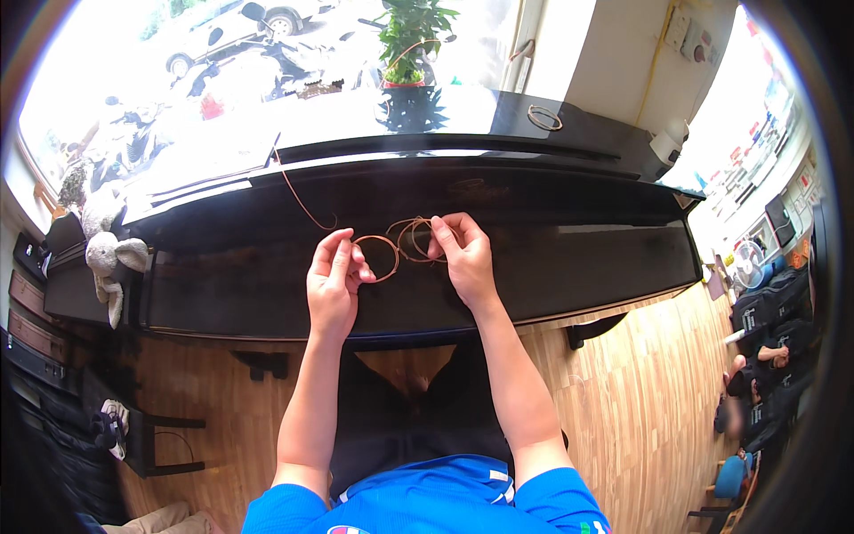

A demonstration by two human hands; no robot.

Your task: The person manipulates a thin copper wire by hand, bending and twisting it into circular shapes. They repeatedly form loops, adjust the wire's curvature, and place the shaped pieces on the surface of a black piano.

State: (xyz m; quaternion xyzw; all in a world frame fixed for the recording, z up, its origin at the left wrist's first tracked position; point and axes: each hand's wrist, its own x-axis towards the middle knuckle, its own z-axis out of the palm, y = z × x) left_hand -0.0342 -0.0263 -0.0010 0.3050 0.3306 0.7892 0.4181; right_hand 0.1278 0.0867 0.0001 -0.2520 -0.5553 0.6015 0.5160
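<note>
Copper-coloured wire is wound into loops in front of me, above a black upright piano (578, 249). My left hand (336, 278) is closed, its thumb and fingers pinching a small round loop of the wire (397, 258). Close on its right, my right hand (463, 260) pinches a looser bundle of several wire loops (406, 253). Whether the two parts join cannot be made out. A loose length of the same wire (291, 189) curves up and left beyond my left hand.
Another wire coil (545, 129) lies on the piano's top, right of a potted plant (405, 53). A grey plush toy (112, 258) hangs at the piano's left end. Black bags (769, 307) and a small fan (749, 264) stand at the right. Wooden flooring (614, 392) shows below.
</note>
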